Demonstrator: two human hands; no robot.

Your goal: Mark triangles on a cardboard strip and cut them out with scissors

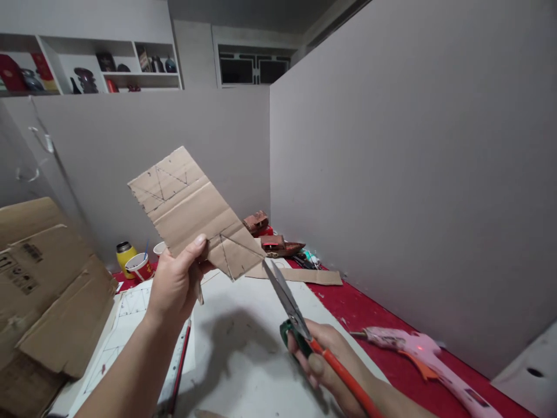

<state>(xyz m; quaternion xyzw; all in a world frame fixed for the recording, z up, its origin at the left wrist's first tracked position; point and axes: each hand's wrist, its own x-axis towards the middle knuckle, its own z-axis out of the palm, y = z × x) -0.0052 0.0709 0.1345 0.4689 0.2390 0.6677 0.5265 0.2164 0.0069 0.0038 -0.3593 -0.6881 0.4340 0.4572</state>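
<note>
My left hand [178,276] grips a piece of cardboard [187,203] by its lower left edge, thumb on the front face. Dark pen lines form triangles at both ends of the piece, and two creases run across it. In my right hand [326,354] is a pair of scissors [289,302] with one green and one orange handle. Their blades point up and left, slightly parted, with the tips right by the cardboard's lower right corner. Whether the tips touch the cardboard, I cannot tell.
A pink hot glue gun [404,342] lies at right on the red cloth [361,313]. Folded cardboard boxes [47,290] stand at left, near a yellow bottle [125,255] and a paper cup [139,267]. Behind are a brown model boat [282,247] and a cardboard strip [313,277].
</note>
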